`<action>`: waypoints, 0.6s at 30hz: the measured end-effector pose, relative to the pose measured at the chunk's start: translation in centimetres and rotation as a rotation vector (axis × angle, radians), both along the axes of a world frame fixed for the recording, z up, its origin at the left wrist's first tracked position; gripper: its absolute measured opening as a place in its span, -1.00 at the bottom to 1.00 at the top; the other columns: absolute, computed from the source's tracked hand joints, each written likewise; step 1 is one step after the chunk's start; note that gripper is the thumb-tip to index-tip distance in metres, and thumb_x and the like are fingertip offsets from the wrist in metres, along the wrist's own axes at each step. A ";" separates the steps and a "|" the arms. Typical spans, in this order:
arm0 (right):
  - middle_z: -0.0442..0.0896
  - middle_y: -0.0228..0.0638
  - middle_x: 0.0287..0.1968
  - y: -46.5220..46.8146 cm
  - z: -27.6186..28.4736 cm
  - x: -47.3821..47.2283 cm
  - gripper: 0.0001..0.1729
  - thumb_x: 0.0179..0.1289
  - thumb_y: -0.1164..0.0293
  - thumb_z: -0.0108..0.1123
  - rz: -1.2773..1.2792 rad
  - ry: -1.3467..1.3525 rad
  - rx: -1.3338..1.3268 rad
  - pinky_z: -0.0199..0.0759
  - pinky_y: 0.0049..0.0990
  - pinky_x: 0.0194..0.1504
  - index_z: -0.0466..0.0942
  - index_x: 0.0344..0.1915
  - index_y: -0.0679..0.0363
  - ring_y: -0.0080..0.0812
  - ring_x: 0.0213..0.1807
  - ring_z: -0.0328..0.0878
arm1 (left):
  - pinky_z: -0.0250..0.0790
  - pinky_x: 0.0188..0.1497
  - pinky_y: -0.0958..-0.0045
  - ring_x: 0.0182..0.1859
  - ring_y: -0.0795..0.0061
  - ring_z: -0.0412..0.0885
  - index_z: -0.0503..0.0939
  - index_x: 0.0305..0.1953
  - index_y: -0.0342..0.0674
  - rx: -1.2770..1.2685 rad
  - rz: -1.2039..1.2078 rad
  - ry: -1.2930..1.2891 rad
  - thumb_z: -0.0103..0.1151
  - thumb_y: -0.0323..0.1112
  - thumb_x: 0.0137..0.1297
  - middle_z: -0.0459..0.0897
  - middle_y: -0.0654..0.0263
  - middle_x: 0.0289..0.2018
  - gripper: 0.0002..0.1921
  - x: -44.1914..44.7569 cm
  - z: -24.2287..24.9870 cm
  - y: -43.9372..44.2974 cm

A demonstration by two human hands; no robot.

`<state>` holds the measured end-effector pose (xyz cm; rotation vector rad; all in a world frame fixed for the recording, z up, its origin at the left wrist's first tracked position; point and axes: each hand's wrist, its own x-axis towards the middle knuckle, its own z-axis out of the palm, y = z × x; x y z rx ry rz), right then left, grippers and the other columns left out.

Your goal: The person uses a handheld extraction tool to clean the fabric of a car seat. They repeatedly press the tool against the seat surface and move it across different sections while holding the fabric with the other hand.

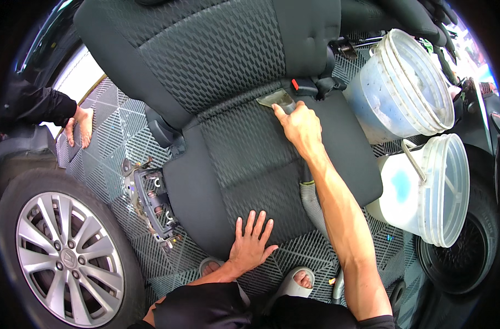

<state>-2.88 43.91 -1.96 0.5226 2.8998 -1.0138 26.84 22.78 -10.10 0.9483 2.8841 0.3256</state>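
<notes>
A dark grey car seat with a patterned fabric cushion (250,144) and backrest (217,53) lies before me on the floor. My right hand (301,127) grips a clear vacuum extraction nozzle (276,98). Its wide flat mouth rests on the cushion near the fold with the backrest, left of a seat-belt buckle (303,87) with a red button. From under my forearm a grey corrugated hose (311,201) runs down past the cushion's front edge. My left hand (250,242) lies palm down on the front of the cushion, fingers spread, holding nothing.
Two translucent plastic buckets (381,94) (406,185) stand right of the seat. A car wheel (69,259) is at lower left, another tyre (455,259) at lower right. Seat-rail metalwork (153,205) shows at the cushion's left. Another person's bare feet (84,125) stand on the grated floor (106,107).
</notes>
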 end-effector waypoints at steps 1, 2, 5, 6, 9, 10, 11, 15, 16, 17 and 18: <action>0.82 0.39 -0.05 0.1 -0.1 0.0 -0.07 0.42 -0.30 0.37 0.001 0.002 -0.001 0.64 0.08 0.23 0.66 0.08 0.53 0.35 0.14 0.80 | 0.06 0.64 -0.47 0.73 -0.27 0.08 0.32 0.67 -0.18 0.002 0.000 0.011 0.19 0.33 0.55 0.14 -0.11 0.72 -0.09 0.0 0.0 0.0; 0.82 0.39 -0.05 0.3 -0.1 0.0 -0.07 0.42 -0.30 0.38 0.002 0.004 -0.001 0.64 0.09 0.23 0.66 0.07 0.54 0.36 0.14 0.79 | 0.07 0.64 -0.47 0.73 -0.27 0.08 0.32 0.67 -0.17 0.004 -0.001 0.023 0.19 0.33 0.55 0.15 -0.11 0.72 -0.09 -0.1 0.0 0.1; 0.83 0.32 0.00 0.1 0.7 0.1 -0.09 0.44 -0.26 0.37 -0.005 -0.020 0.028 0.60 0.10 0.29 0.59 0.25 0.44 0.33 0.18 0.78 | 0.08 0.63 -0.46 0.73 -0.26 0.10 0.33 0.67 -0.17 -0.001 -0.005 0.043 0.19 0.34 0.55 0.17 -0.10 0.72 -0.09 -0.2 0.0 0.1; 0.83 0.28 0.02 -0.2 1.1 0.4 -0.12 0.46 -0.23 0.37 -0.009 -0.019 0.037 0.58 0.11 0.32 0.55 0.31 0.39 0.31 0.20 0.78 | 0.09 0.63 -0.46 0.72 -0.26 0.11 0.33 0.67 -0.17 -0.002 -0.004 0.047 0.18 0.34 0.55 0.17 -0.10 0.72 -0.09 -0.1 -0.1 0.1; 0.85 0.22 0.05 -0.5 1.5 0.8 -0.13 0.50 -0.17 0.35 0.020 0.004 0.034 0.54 0.10 0.37 0.46 0.48 0.27 0.28 0.24 0.77 | 0.09 0.63 -0.45 0.72 -0.26 0.13 0.34 0.67 -0.17 -0.007 -0.007 0.055 0.17 0.35 0.55 0.18 -0.10 0.71 -0.09 0.0 -0.2 0.0; 0.85 0.20 0.06 -0.4 1.4 0.8 -0.13 0.51 -0.15 0.34 0.035 0.013 0.030 0.54 0.10 0.38 0.42 0.53 0.23 0.27 0.24 0.77 | 0.10 0.63 -0.45 0.72 -0.26 0.13 0.34 0.66 -0.17 -0.007 -0.011 0.057 0.17 0.35 0.55 0.18 -0.10 0.71 -0.09 0.0 -0.3 0.1; 0.84 0.20 0.07 -0.2 1.4 0.6 -0.13 0.52 -0.15 0.34 0.046 -0.001 0.041 0.54 0.10 0.38 0.42 0.54 0.22 0.27 0.25 0.76 | 0.10 0.63 -0.45 0.72 -0.25 0.14 0.34 0.66 -0.17 0.003 -0.011 0.067 0.17 0.35 0.55 0.18 -0.10 0.71 -0.10 0.0 -0.4 0.1; 0.83 0.19 0.13 -0.2 1.1 0.3 -0.13 0.54 -0.15 0.32 0.046 -0.056 0.078 0.54 0.10 0.40 0.43 0.56 0.22 0.24 0.29 0.74 | 0.10 0.63 -0.45 0.72 -0.25 0.15 0.34 0.66 -0.18 0.024 -0.013 0.087 0.18 0.34 0.55 0.19 -0.10 0.72 -0.10 0.0 -0.5 0.0; 0.82 0.20 0.15 -0.2 0.9 0.2 -0.13 0.54 -0.15 0.31 0.036 -0.067 0.088 0.54 0.09 0.40 0.43 0.56 0.22 0.24 0.31 0.74 | 0.10 0.63 -0.45 0.72 -0.25 0.15 0.34 0.66 -0.18 0.025 -0.013 0.089 0.18 0.34 0.55 0.19 -0.10 0.72 -0.09 0.0 -0.5 0.0; 0.82 0.22 0.15 -0.2 0.9 0.2 -0.12 0.52 -0.17 0.32 0.034 -0.060 0.087 0.55 0.08 0.39 0.45 0.54 0.23 0.25 0.30 0.74 | 0.10 0.63 -0.44 0.72 -0.25 0.15 0.34 0.67 -0.18 0.030 -0.012 0.086 0.18 0.34 0.55 0.18 -0.11 0.72 -0.09 0.0 -0.5 0.0; 0.82 0.24 0.15 -0.1 0.8 0.2 -0.11 0.51 -0.19 0.33 0.032 -0.052 0.086 0.56 0.06 0.38 0.48 0.53 0.24 0.26 0.30 0.74 | 0.09 0.63 -0.44 0.72 -0.25 0.15 0.34 0.67 -0.18 0.034 -0.012 0.083 0.18 0.34 0.55 0.18 -0.11 0.72 -0.09 0.0 -0.5 0.0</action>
